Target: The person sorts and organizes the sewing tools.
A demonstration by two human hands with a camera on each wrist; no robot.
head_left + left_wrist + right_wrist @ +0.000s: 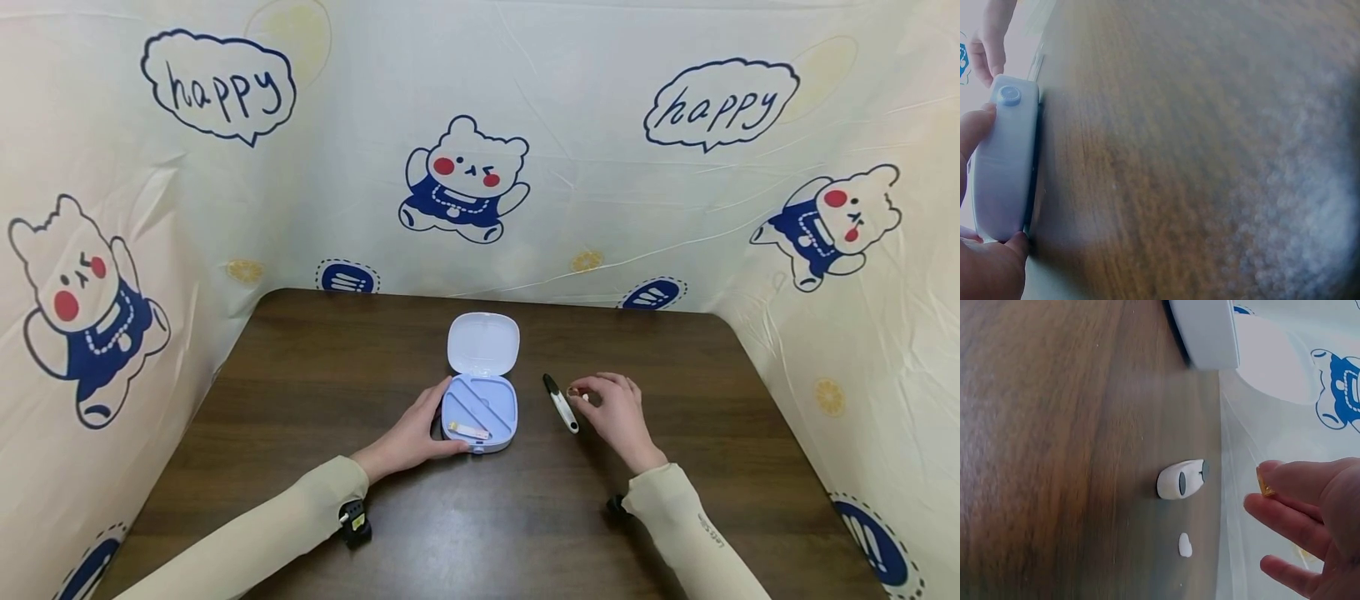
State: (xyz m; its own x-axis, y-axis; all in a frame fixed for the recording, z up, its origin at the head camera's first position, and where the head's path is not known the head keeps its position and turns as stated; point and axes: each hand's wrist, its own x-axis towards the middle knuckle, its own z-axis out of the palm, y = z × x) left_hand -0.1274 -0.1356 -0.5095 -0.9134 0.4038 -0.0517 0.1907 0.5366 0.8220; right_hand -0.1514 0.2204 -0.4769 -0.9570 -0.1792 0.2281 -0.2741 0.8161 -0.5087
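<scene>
left hand (408, 432) grips the case (502, 418); right hand (615, 412), at its three o'clock, pinches a gold piece (1264, 482): likely pick-up, next needing steady carrying.

A pale cloth (480, 50) fills the upper part of the head view and both sides. Two cloud-shaped "happy" bubbles are printed on it, one at upper left (217, 87), one at upper right (722, 104), each overlapping a faint yellow disc (303, 37). Winking bears in navy outfits with red cheeks appear at upper centre (465, 187), at far left (93, 325) and, tipped sideways, at right (828, 221). Small orange slices (587, 262) and navy ovals with dashed borders (348, 277) are scattered lower down. A dark brown wood-grain table (300, 375) spans the lower frame, glare at bottom centre.
</scene>
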